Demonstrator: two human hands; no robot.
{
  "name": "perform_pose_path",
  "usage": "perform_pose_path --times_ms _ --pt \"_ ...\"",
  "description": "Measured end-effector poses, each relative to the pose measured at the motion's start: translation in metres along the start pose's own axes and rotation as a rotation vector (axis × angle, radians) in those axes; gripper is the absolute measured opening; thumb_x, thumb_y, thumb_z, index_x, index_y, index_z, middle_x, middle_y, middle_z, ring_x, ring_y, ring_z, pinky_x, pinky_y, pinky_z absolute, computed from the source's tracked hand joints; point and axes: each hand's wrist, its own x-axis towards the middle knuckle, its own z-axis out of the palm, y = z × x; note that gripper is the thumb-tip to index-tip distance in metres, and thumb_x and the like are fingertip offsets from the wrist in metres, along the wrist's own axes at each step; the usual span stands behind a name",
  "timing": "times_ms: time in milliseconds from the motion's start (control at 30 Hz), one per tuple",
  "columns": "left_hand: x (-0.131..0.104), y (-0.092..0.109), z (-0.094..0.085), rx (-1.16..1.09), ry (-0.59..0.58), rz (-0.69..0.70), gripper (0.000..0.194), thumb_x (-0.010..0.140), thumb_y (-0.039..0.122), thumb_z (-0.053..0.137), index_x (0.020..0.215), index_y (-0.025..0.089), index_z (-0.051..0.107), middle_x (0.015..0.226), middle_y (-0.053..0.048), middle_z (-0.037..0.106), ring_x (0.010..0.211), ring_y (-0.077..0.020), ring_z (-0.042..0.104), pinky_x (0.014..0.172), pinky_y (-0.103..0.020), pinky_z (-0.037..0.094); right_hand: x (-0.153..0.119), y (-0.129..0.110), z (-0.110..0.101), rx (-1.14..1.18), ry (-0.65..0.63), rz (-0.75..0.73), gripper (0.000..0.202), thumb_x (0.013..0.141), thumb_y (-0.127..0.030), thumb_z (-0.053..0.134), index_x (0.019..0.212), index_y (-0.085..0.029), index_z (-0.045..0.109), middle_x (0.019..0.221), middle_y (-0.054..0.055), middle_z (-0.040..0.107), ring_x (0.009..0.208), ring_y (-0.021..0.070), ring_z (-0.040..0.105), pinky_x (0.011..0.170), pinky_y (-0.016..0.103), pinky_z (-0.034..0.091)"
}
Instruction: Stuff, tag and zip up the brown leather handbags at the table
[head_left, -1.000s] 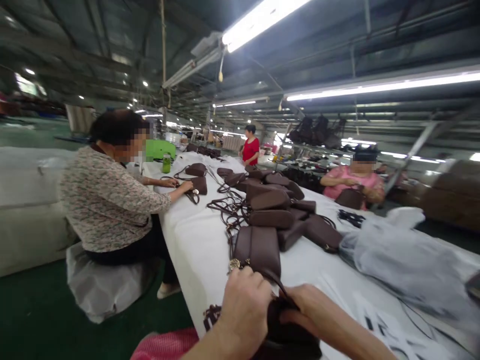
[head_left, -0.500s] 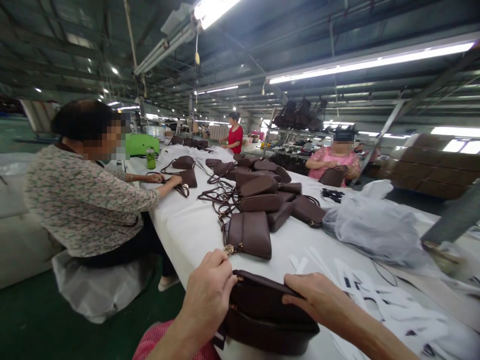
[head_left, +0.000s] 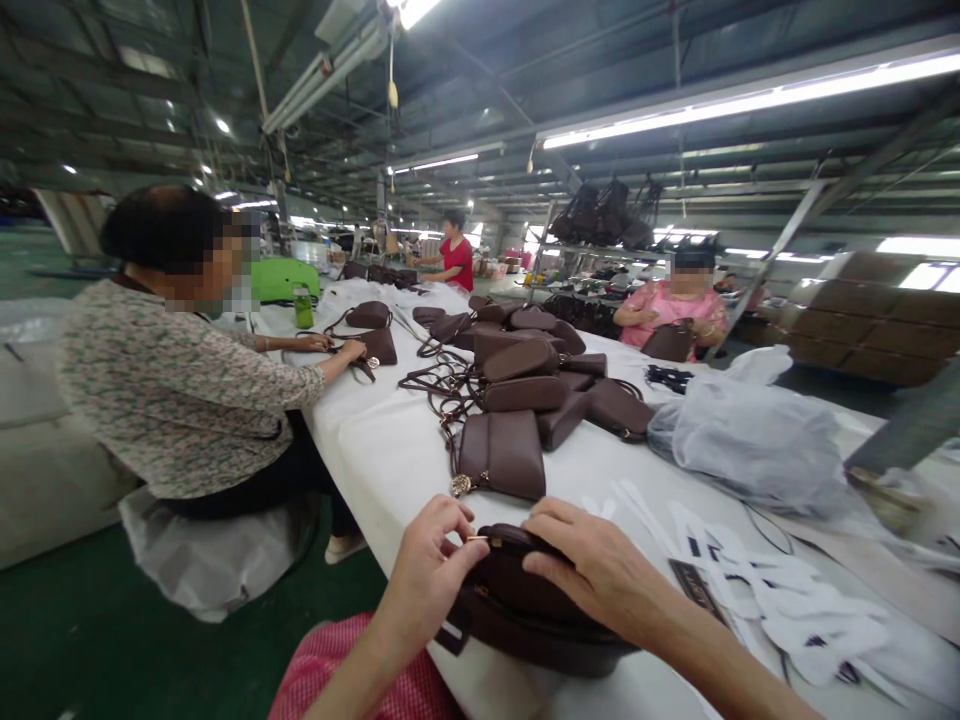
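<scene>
A dark brown handbag lies on the table edge right before me, a small tag hanging at its left. At the left end of its top edge, my left hand pinches a small gold zipper pull. My right hand grips the top edge further right, thumb on the near side and fingers over the far side. Just beyond my hands rests another brown bag with a round gold charm.
Behind, a pile of brown bags with straps covers mid-table. White cut strips and a clear plastic bag lie right. A co-worker sits left handling a bag; another in pink holds one across the table.
My right hand has slid left along the bag's top edge, closer to my left hand. The edge now bunches and curves between them. My left fingers have shifted onto the zipper pull.
</scene>
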Motion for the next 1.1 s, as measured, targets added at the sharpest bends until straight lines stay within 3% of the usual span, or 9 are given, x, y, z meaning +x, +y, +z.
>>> perform_pose_path --times_ms 67,167,267,367,567,767,900,967,1100 --pt "-0.001 -0.009 -0.001 -0.124 -0.012 -0.033 0.007 0.071 0.016 0.065 0.075 0.018 0.060 0.099 -0.004 0.058 0.085 -0.0153 0.058 0.067 -0.021 0.047 0.008 -0.005 0.008 -0.032 0.030 -0.035 0.015 0.093 -0.017 0.048 0.087 -0.019 0.062 0.092 0.004 0.063 0.083 0.0165 0.060 0.073 0.027 0.044" --pt "-0.002 -0.030 -0.003 -0.374 -0.052 -0.151 0.028 0.065 0.016 0.068 0.092 0.018 0.063 0.097 -0.003 0.062 0.077 -0.0131 0.059 0.069 -0.023 0.048 0.017 -0.005 0.016 -0.061 0.079 -0.070 0.020 0.094 -0.014 0.044 0.097 -0.020 0.062 0.089 0.003 0.062 0.079 0.0152 0.059 0.069 0.025 0.044" --pt "-0.003 -0.048 0.000 -0.496 -0.059 -0.227 0.027 0.066 0.023 0.071 0.092 0.016 0.066 0.086 -0.004 0.066 0.077 -0.0152 0.060 0.072 -0.025 0.048 0.020 -0.004 0.016 -0.084 0.110 -0.129 0.026 0.093 -0.010 0.042 0.104 -0.023 0.062 0.085 0.001 0.061 0.075 0.0137 0.057 0.066 0.024 0.041" --pt "-0.004 -0.053 0.009 -0.454 0.003 -0.214 0.024 0.068 0.027 0.069 0.088 0.015 0.069 0.084 -0.004 0.069 0.081 -0.0183 0.061 0.076 -0.029 0.048 0.023 -0.008 0.014 -0.123 0.101 -0.172 0.026 0.092 -0.007 0.042 0.092 -0.022 0.064 0.080 0.001 0.060 0.073 0.0142 0.055 0.062 0.024 0.038" --pt "-0.009 -0.042 0.026 -0.219 0.162 -0.033 0.015 0.077 0.023 0.058 0.081 0.017 0.071 0.082 -0.004 0.070 0.080 -0.0183 0.062 0.075 -0.028 0.049 0.032 -0.013 0.024 -0.160 0.162 -0.253 0.023 0.092 -0.011 0.044 0.077 -0.019 0.059 0.074 0.002 0.057 0.068 0.0153 0.050 0.060 0.026 0.036" --pt "-0.015 -0.051 0.029 -0.194 0.239 -0.025 0.024 0.077 0.021 0.059 0.099 0.018 0.068 0.092 -0.005 0.071 0.085 -0.0178 0.065 0.077 -0.027 0.053 0.014 -0.005 0.022 -0.022 0.127 -0.139 0.024 0.096 -0.018 0.040 0.109 -0.021 0.059 0.093 0.005 0.062 0.084 0.0184 0.057 0.074 0.030 0.045" --pt "-0.014 -0.056 0.029 -0.194 0.254 -0.070 0.013 0.078 0.024 0.060 0.088 0.017 0.067 0.081 -0.004 0.069 0.077 -0.0172 0.064 0.068 -0.025 0.053 -0.001 -0.003 0.016 0.094 0.090 -0.143 0.035 0.088 -0.014 0.047 0.122 -0.019 0.051 0.111 0.009 0.061 0.098 0.0204 0.057 0.085 0.033 0.048" --pt "-0.015 -0.054 0.030 -0.136 0.264 0.005 0.010 0.080 0.021 0.059 0.084 0.017 0.066 0.079 -0.003 0.068 0.076 -0.0170 0.064 0.067 -0.025 0.053 -0.002 -0.003 0.017 0.138 0.081 -0.158 0.034 0.085 -0.012 0.049 0.118 -0.019 0.053 0.112 0.010 0.060 0.101 0.0211 0.056 0.087 0.034 0.048" --pt "-0.015 -0.049 0.032 0.024 0.302 0.313 0.016 0.083 0.011 0.051 0.087 0.019 0.065 0.084 -0.004 0.064 0.081 -0.0161 0.062 0.075 -0.026 0.051 0.002 -0.001 0.023 0.179 0.074 -0.157 0.025 0.086 -0.012 0.050 0.109 -0.019 0.056 0.106 0.009 0.062 0.096 0.0211 0.057 0.085 0.036 0.050"
